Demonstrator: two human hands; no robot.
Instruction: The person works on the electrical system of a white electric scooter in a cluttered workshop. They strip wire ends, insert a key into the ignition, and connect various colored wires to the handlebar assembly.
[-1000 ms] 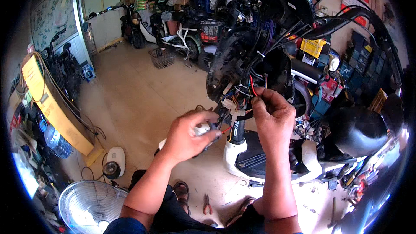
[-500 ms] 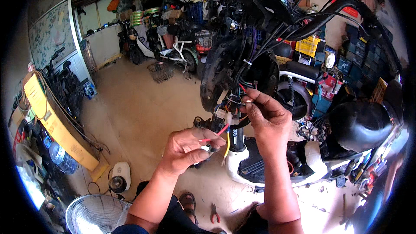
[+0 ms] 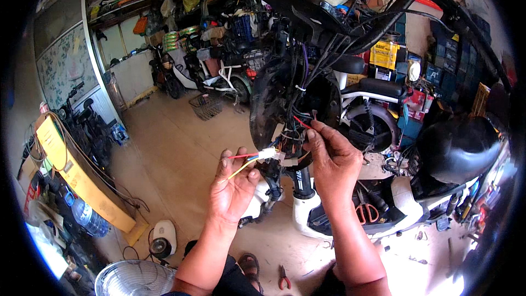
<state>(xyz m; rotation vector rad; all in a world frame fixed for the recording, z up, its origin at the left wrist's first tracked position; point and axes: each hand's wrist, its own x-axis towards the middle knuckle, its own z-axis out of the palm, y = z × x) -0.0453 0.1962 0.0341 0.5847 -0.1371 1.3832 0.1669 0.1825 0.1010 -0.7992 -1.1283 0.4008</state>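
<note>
My left hand (image 3: 234, 194) is turned palm up, its fingers loosely curled around a red wire (image 3: 241, 157). A yellow wire (image 3: 239, 171) crosses in front of these fingers. Both wires run into a white plug connector (image 3: 267, 153), where a bit of blue wire also shows. My right hand (image 3: 337, 159) pinches another red wire (image 3: 303, 123) between thumb and forefinger, beside the opened front of an electric scooter. Dark cables (image 3: 301, 77), bundled with a white tie, hang above the right hand. Where the wires go inside the scooter is hidden.
Scissors with orange handles (image 3: 366, 212) lie on the scooter's footboard (image 3: 329, 216). Red-handled pliers (image 3: 284, 279) rest on the floor near my foot. A wire basket (image 3: 206, 107) and parked scooters (image 3: 224, 79) are farther back; a yellow panel (image 3: 82, 178) leans at left.
My left hand has turned palm up and risen, and the connector's wires now point left across its fingers. My right hand still pinches its red wire, more of which shows.
</note>
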